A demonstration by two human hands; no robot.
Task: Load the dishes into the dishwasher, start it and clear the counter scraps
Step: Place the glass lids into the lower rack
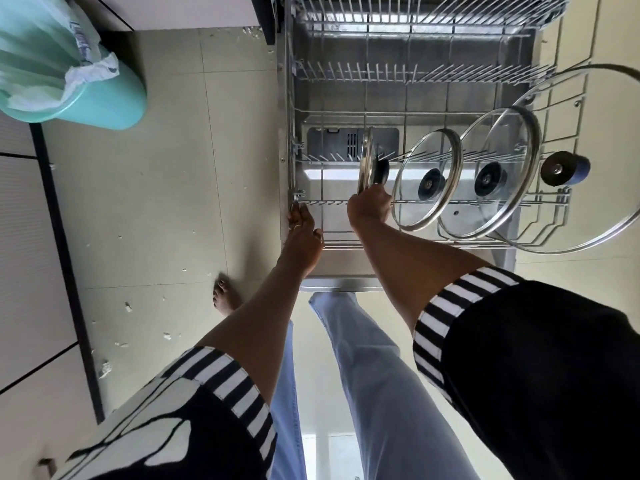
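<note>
Glass lid [369,161] — right hand [369,206] gripping it, in rack [311,202].

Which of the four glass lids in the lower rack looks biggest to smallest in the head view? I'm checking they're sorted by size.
Largest to smallest as they appear:
1. Rightmost lid
2. Second lid from the right
3. Third lid
4. Lid held by the right hand, the leftmost lid; seen edge-on, so its rank is unsure.
</note>
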